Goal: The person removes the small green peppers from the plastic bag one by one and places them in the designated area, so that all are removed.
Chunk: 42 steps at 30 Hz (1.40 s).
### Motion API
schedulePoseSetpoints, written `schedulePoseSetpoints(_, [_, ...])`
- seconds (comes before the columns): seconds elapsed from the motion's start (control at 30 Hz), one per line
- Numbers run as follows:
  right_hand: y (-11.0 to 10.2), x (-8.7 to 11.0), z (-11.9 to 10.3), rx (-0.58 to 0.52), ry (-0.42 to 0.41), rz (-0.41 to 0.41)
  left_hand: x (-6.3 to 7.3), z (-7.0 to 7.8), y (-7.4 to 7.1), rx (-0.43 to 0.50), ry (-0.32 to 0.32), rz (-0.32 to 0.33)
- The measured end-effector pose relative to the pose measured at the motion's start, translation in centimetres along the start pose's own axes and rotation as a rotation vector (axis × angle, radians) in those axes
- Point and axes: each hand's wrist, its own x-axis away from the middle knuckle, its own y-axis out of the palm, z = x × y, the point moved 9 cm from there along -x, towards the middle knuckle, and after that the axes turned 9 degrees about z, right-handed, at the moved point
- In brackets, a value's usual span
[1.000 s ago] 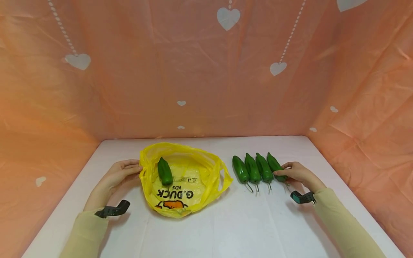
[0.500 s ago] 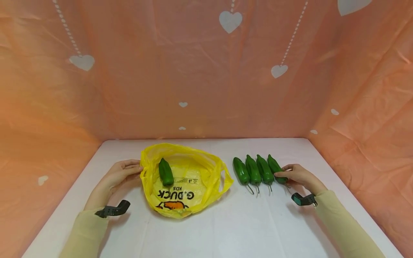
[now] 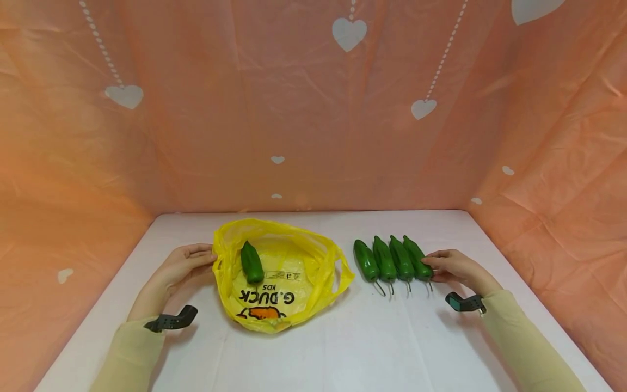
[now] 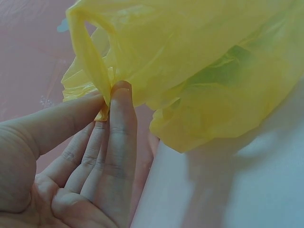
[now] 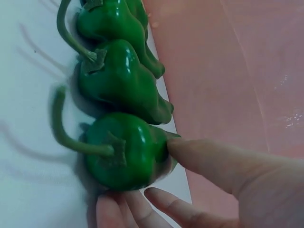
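Observation:
My left hand pinches the left edge of a yellow plastic bag between thumb and fingers. The bag lies open on the table, with one green pepper inside. In the left wrist view, bunched bag plastic sits between my fingertips. On the right, several green peppers lie side by side, stems toward me. My right hand holds the rightmost pepper from its right side, thumb on top and fingers low beside it. That pepper rests on the table.
A white table lies under everything. Orange cloth with white hearts hangs behind and along both sides. Black wrist cameras are strapped at both sleeves.
The rightmost pepper has shifted slightly left against its neighbour and turned a little. My right hand's thumb has shifted up along that pepper. The left hand and bag have stayed put.

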Motion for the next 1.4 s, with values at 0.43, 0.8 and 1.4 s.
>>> schedulePoseSetpoints(0.43, [-0.8,0.2,-0.6,-0.016,-0.045,-0.032,0.2,0.1,-0.1,0.003,0.006,0.004])
schedulePoseSetpoints(0.8, [-1.8,0.6,-3.0,0.011,-0.093,-0.026,0.2,0.3,-0.1,0.026,0.001,0.002])
schedulePoseSetpoints(1.4, [4.3,0.1,-10.6,-0.086,-0.204,-0.154,0.3,0.6,0.0,-0.004,0.015,0.0])
